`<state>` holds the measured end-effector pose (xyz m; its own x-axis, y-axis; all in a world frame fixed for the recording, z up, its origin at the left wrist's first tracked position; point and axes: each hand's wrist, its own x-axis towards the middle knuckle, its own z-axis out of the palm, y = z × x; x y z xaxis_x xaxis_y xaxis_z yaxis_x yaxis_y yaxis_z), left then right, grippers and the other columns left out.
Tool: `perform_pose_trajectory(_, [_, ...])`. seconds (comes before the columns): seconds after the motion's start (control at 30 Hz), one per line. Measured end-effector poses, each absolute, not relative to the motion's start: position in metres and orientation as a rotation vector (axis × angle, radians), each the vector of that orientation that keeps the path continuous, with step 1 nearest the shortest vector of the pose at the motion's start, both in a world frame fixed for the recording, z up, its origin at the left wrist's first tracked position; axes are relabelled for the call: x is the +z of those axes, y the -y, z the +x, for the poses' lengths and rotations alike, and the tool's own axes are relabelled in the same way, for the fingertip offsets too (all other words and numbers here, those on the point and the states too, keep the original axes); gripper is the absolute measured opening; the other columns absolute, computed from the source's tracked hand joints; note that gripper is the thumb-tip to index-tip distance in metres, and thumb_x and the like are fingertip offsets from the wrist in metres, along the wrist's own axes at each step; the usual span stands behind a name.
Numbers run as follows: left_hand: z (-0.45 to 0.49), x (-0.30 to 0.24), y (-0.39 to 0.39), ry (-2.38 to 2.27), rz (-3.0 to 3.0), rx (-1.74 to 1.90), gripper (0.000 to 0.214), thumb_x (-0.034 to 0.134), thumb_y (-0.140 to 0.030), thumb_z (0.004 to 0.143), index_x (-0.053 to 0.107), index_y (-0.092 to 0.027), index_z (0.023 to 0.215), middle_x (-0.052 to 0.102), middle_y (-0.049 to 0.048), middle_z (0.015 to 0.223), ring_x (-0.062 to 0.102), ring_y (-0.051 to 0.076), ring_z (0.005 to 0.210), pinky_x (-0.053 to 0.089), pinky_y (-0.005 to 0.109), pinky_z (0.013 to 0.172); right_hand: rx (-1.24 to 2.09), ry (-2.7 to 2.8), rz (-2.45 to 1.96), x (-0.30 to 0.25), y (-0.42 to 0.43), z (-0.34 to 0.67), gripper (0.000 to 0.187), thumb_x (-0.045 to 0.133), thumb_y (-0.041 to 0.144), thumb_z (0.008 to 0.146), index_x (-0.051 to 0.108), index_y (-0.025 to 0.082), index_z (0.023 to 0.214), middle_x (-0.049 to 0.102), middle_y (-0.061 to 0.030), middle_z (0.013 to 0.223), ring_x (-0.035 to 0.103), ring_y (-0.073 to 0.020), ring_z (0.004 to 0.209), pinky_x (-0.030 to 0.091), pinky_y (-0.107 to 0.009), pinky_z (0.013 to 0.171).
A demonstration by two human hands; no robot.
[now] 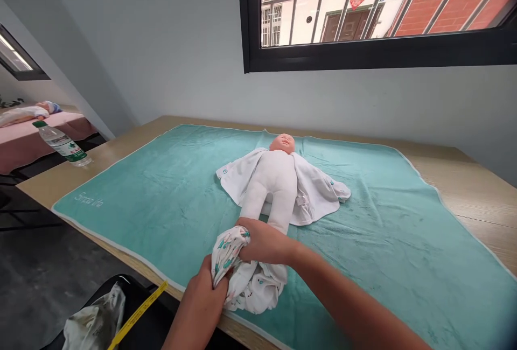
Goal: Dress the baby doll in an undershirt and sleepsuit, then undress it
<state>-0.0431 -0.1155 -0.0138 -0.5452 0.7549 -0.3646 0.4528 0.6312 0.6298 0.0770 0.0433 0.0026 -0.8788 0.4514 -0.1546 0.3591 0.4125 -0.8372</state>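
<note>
Grasping a bunched white fabric garment with green print (229, 247) between left hand (203, 292) and right hand (264, 241), at the lower legs of a white cloth-bodied doll (277, 172) lying face-up on a teal blanket (153, 194) over a pale wooden bench (464, 177).

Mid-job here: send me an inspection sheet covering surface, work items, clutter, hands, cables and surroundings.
Surface: wooden table under a teal blanket, with mild creases.
Work items: doll face up, head toward the wall; white top spread open beneath it; patterned garment bunched at its lower legs.
Clutter: bottle near the table's left corner; pale cloth and yellow strip at the black chair.
Hands: left hand and right hand both grip the patterned garment.
Cables: nothing seen.
Surroundings: barred window; pink-covered table far left.
</note>
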Motion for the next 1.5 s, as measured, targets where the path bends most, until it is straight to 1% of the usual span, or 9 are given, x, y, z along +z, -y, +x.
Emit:
perform_pose_trajectory(0.23, [-0.039,-0.017,0.117,-2.046,0.798,1.007,0.043,0.052,-0.037,0.081,0.059,-0.017,0.118,0.067,0.0096,0.117,0.06,0.027,0.112,0.045,0.032,0.09,1.466,2.648,-0.52,0.012,-0.042,0.081,0.023,0.063,0.03,0.072,0.055,0.021,0.091,0.063,0.0006,0.093,0.058,-0.0165,0.082,0.041,-0.025,0.067])
perform_pose_trajectory(0.4, [-0.016,-0.019,0.126,-2.0,0.466,1.258,0.048,0.062,-0.051,0.073,0.065,-0.014,0.104,0.071,0.0095,0.102,0.06,0.032,0.105,0.045,0.037,0.087,1.554,2.633,-0.352,0.025,-0.033,0.081,0.019,0.062,0.031,0.076,0.055,0.021,0.091,0.063,0.0004,0.092,0.058,-0.017,0.084,0.04,-0.024,0.066])
perform_pose_trajectory(0.57, [-0.01,-0.019,0.126,-2.033,0.327,1.375,0.048,0.066,-0.052,0.07,0.062,-0.022,0.107,0.069,0.0048,0.102,0.06,0.03,0.102,0.044,0.037,0.084,1.293,2.737,-0.416,0.022,-0.034,0.08,0.015,0.063,0.027,0.074,0.052,0.018,0.078,0.058,-0.0006,0.089,0.055,-0.0144,0.077,0.038,-0.024,0.063])
perform_pose_trajectory(0.73, [-0.016,-0.02,0.116,-1.885,0.22,1.501,0.047,0.071,-0.038,0.064,0.06,-0.016,0.103,0.071,0.0053,0.084,0.065,0.025,0.082,0.048,0.032,0.068,0.999,2.886,-0.394,0.027,-0.031,0.086,0.018,0.061,0.03,0.078,0.057,0.017,0.09,0.056,-0.0044,0.108,0.054,-0.0133,0.074,0.034,-0.024,0.06])
perform_pose_trajectory(0.87, [-0.011,-0.019,0.113,-1.64,0.024,1.692,0.051,0.071,-0.028,0.063,0.057,-0.017,0.111,0.072,0.0056,0.087,0.068,0.022,0.077,0.051,0.029,0.065,0.803,2.938,-0.466,0.037,-0.021,0.09,0.021,0.056,0.038,0.085,0.056,0.018,0.09,0.059,-0.0048,0.101,0.052,-0.0132,0.068,0.027,-0.025,0.055])
perform_pose_trajectory(1.03, [-0.002,-0.013,0.11,-1.433,-0.026,1.732,0.065,0.076,-0.031,0.063,0.055,-0.019,0.124,0.072,0.0064,0.092,0.069,0.023,0.08,0.053,0.03,0.068,0.858,2.899,-0.569,0.048,-0.021,0.094,0.028,0.049,0.044,0.089,0.051,0.018,0.08,0.058,-0.0032,0.082,0.049,-0.0134,0.065,0.022,-0.026,0.053])
perform_pose_trajectory(1.17, [0.001,-0.014,0.098,-1.311,0.104,1.74,0.068,0.073,-0.038,0.069,0.05,-0.022,0.131,0.071,0.0074,0.104,0.069,0.022,0.083,0.053,0.031,0.073,1.018,2.846,-0.619,0.053,-0.031,0.098,0.024,0.052,0.038,0.085,0.043,0.019,0.074,0.054,0.0009,0.07,0.041,-0.0106,0.057,0.021,-0.025,0.051])
perform_pose_trajectory(1.33, [-0.007,-0.021,0.081,-1.26,0.32,1.599,0.064,0.07,-0.045,0.071,0.054,-0.019,0.128,0.072,0.011,0.101,0.068,0.026,0.086,0.053,0.034,0.075,1.026,2.781,-0.649,0.05,-0.035,0.098,0.019,0.055,0.024,0.076,0.037,0.019,0.072,0.051,0.001,0.07,0.039,-0.0103,0.059,0.022,-0.024,0.051])
perform_pose_trajectory(1.5, [-0.021,-0.022,0.077,-1.202,0.409,1.516,0.071,0.075,-0.048,0.065,0.053,-0.021,0.127,0.069,0.0114,0.108,0.066,0.029,0.097,0.052,0.037,0.081,1.071,2.682,-0.602,0.039,-0.041,0.097,0.011,0.051,0.021,0.078,0.04,0.02,0.077,0.055,0.0009,0.075,0.045,-0.0121,0.066,0.029,-0.024,0.055])
